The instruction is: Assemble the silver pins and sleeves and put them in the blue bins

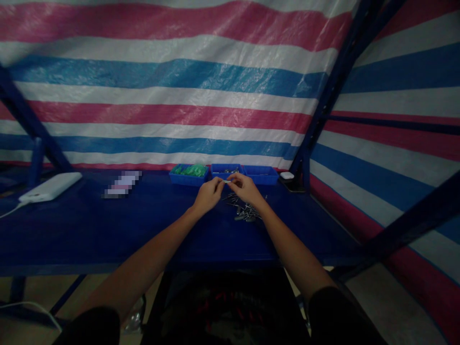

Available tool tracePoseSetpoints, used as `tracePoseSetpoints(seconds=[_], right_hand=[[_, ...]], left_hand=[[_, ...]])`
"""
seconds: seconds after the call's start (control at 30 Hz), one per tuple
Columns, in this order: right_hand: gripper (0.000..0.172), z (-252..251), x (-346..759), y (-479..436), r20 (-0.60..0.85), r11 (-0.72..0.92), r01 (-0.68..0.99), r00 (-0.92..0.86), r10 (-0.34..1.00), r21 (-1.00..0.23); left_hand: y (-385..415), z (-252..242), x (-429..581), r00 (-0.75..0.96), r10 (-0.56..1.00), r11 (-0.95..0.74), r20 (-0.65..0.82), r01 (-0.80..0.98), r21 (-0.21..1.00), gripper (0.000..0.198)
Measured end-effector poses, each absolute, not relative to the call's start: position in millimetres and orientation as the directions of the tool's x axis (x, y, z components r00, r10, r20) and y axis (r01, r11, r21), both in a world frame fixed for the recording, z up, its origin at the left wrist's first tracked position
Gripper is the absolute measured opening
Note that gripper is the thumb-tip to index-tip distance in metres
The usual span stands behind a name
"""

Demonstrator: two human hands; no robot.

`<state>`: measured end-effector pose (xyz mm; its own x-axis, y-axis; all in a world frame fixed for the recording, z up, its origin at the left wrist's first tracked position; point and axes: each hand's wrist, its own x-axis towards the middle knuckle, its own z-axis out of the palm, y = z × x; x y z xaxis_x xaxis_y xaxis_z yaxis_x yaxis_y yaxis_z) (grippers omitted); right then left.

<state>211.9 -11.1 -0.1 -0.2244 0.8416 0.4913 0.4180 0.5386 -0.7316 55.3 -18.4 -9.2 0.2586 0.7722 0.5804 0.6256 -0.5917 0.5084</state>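
Note:
My left hand (210, 194) and my right hand (245, 188) meet above the blue table, fingertips pinched on either end of a small, pale, slim piece (226, 181). Its exact kind is too small to make out. Below and beside my right hand lies a loose pile of small metal parts (247, 212), grey and thin. Just beyond my hands stand three blue bins in a row. The left bin (189, 180) holds green pieces (194, 170). In the middle bin (219, 168) are small metal parts, and the right bin (260, 178) shows little of its contents.
A white power bank (52, 187) with a cable lies at the table's left, near a blurred-out phone-like item (122, 185). At the right back, a white earbud case (286, 176) sits by a dark flat object (296, 186). Blue frame posts (318, 115) and striped sheeting enclose the table (89, 230).

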Motion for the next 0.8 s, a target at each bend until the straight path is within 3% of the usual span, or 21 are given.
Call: tracePoseSetpoints(seconds=[0.13, 0.3, 0.47, 0.67, 0.8], right_hand=[[0.02, 5, 210, -16, 0.483, 0.53, 0.497, -0.233, 0.844, -0.687], [0.039, 6, 211, -16, 0.48, 0.499, 0.564, -0.195, 0.855, -0.658], [0.024, 1, 209, -16, 0.487, 0.535, 0.533, -0.244, 0.839, -0.655], [0.016, 11, 214, -24, 0.6, 0.644, 0.618, -0.324, 0.731, -0.451], [0.022, 31, 221, -28, 0.784, 0.651, 0.649, -0.133, 0.607, -0.393]], left_hand=[[-21, -7, 55, 0.251, 0.789, -0.579, 0.561, 0.608, 0.543, 0.03], [-18, -8, 55, 0.297, 0.754, -0.64, 0.585, 0.534, 0.553, 0.023], [-16, -6, 51, 0.272, 0.771, -0.607, 0.575, 0.585, 0.538, 0.022], [-17, -6, 52, 0.282, 0.786, -0.602, 0.549, 0.55, 0.579, 0.028], [-19, -15, 56, 0.498, 0.713, -0.7, 0.494, 0.551, 0.454, 0.028]])
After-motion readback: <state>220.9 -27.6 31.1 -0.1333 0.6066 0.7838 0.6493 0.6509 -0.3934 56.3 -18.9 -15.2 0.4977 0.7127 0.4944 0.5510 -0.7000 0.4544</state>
